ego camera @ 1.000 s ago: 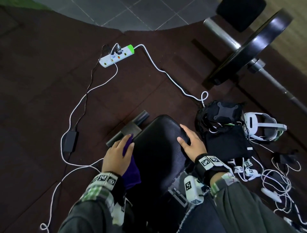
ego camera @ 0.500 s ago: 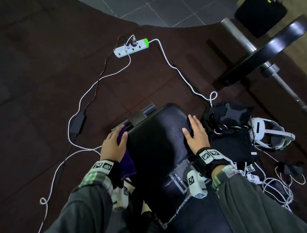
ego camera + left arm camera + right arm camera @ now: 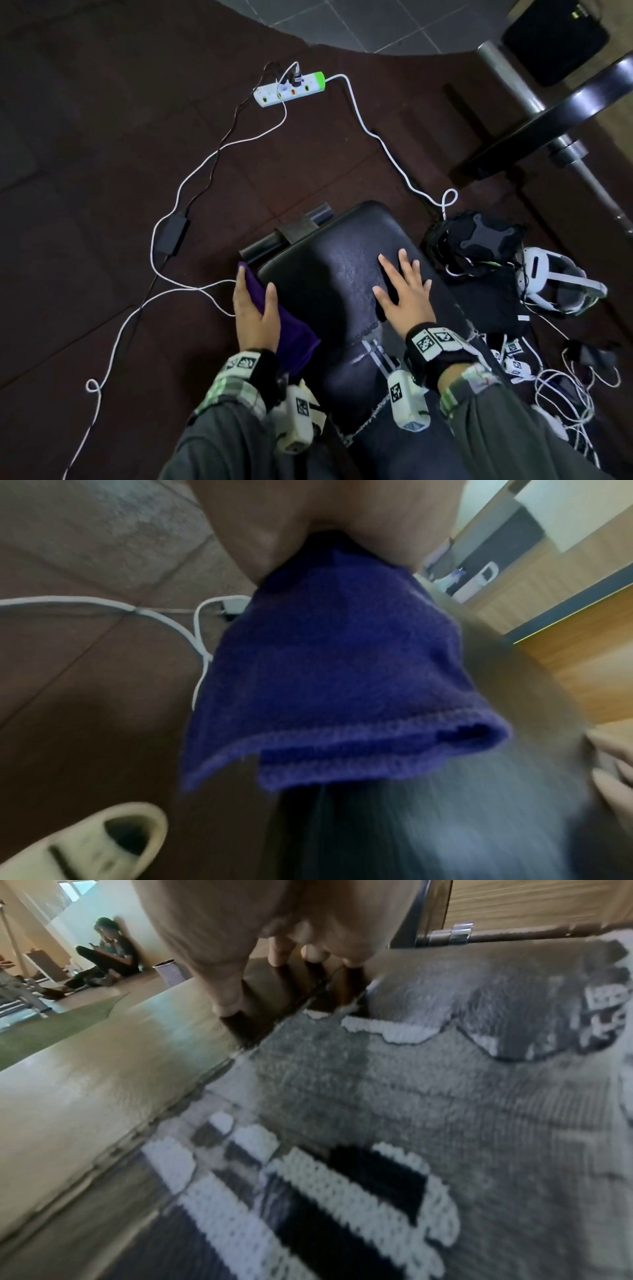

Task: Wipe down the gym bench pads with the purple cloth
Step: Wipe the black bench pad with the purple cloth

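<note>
The black bench pad (image 3: 329, 274) fills the middle of the head view, with a worn, stitched patch (image 3: 376, 349) near me. My left hand (image 3: 253, 308) grips the folded purple cloth (image 3: 294, 332) against the pad's left side, thumb over the top edge. In the left wrist view the purple cloth (image 3: 329, 669) hangs from my palm beside the blurred bench pad (image 3: 479, 804). My right hand (image 3: 404, 294) lies flat on top of the pad, fingers spread. The right wrist view shows its fingertips (image 3: 226, 1004) resting on the bench pad (image 3: 103, 1069).
A power strip (image 3: 289, 89), white cables (image 3: 376, 137) and a black adapter (image 3: 169, 236) lie on the dark floor at left. Headsets (image 3: 555, 284) and tangled cables sit right of the bench. A barbell plate (image 3: 548, 113) stands at the back right. A person (image 3: 106, 953) sits by a far wall.
My right hand has shifted from the pad's right edge onto its top and now lies flat. The left hand stays at the pad's left side with the cloth. The head view has tilted.
</note>
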The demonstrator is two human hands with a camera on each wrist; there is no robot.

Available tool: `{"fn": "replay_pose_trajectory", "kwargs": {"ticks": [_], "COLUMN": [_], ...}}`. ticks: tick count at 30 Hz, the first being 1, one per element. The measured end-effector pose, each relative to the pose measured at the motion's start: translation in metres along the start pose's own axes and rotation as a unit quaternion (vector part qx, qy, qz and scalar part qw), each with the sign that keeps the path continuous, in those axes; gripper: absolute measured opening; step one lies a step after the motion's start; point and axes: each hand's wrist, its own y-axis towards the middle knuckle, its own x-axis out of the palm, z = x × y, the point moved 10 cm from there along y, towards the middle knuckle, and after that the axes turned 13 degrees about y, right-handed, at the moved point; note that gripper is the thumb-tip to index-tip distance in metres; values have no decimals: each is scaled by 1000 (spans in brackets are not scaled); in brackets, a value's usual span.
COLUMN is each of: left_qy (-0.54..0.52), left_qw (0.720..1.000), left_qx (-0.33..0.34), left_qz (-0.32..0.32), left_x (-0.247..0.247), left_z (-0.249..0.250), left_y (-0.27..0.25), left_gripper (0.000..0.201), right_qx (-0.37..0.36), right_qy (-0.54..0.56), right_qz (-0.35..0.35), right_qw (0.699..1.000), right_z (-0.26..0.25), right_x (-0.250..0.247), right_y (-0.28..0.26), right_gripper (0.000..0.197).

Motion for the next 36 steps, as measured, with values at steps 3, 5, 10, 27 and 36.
{"fn": "replay_pose_trajectory", "kwargs": {"ticks": [3,5,10,27,36], "left_qy": [27,34,-15,-44,-38], "left_qw": [999,999,999,996,994], "left_qx": [9,9,-42,-66,-104], "left_qz": [-34,-40,17,48,7], "left_x": [2,4,12,42,79], "left_z": [5,4,-21,-42,-68], "left_y": [22,22,-32,-113,-206], "left_gripper": [64,65,69,71,78], "right_qx": [6,7,4,-62,-32], "right_qy": [15,14,0,-75,-61], "right_qz": [-16,-21,-10,-56,-37], "right_qw": [1000,1000,1000,994,997], "right_z": [2,3,1,22,36], "right_x": [-1,-2,-1,11,20], "right_y": [3,3,2,-46,-65], "right_gripper": [58,58,60,67,65]}}
